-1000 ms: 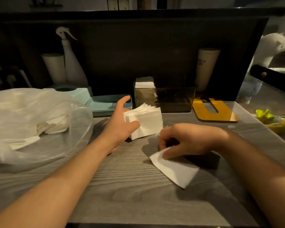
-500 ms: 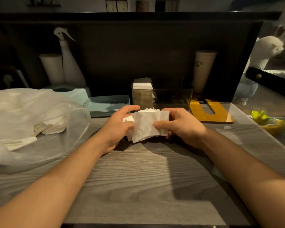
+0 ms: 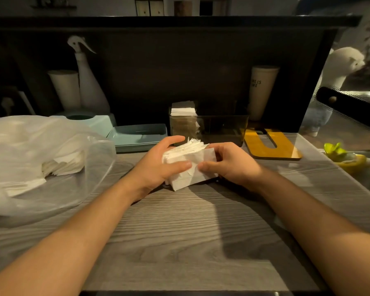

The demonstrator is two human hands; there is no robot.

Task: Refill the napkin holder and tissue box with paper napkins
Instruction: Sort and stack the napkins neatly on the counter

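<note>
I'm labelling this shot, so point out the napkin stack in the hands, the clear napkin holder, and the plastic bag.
napkin stack (image 3: 188, 167), head view, front face.
napkin holder (image 3: 222, 129), head view, clear front wall.
plastic bag (image 3: 26, 133), head view, upper surface.

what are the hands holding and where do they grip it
Both grip one napkin stack: left hand on its left end, right hand on its right end.

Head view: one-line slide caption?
Both hands, left and right, grip a napkin stack before the holder, bag at left.
</note>
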